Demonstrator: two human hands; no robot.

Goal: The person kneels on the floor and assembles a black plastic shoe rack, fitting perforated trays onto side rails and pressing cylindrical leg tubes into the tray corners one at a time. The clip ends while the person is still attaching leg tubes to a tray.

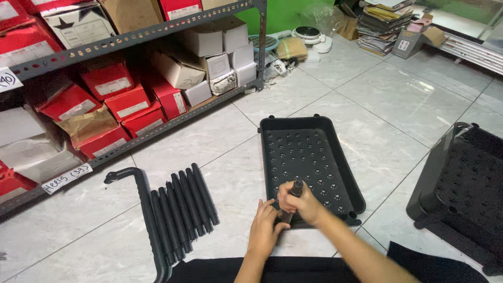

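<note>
Gripping a short black plastic tube (293,195), the right hand (303,205) closes fully around it at the black perforated plastic tray's (309,152) six o'clock corner; the left hand (264,226) pinches its base.

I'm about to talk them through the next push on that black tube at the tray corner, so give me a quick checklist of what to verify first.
1. Right hand wrapped around the black tube: ok.
2. Left hand steadying the tube's lower end at the black perforated tray near corner: ok.
3. Tube seated in the corner socket: cannot tell, the hands hide it.
4. Tray lying flat on the tiled floor: ok.
5. Spare black tubes lying grouped left of the tray: ok.
</note>
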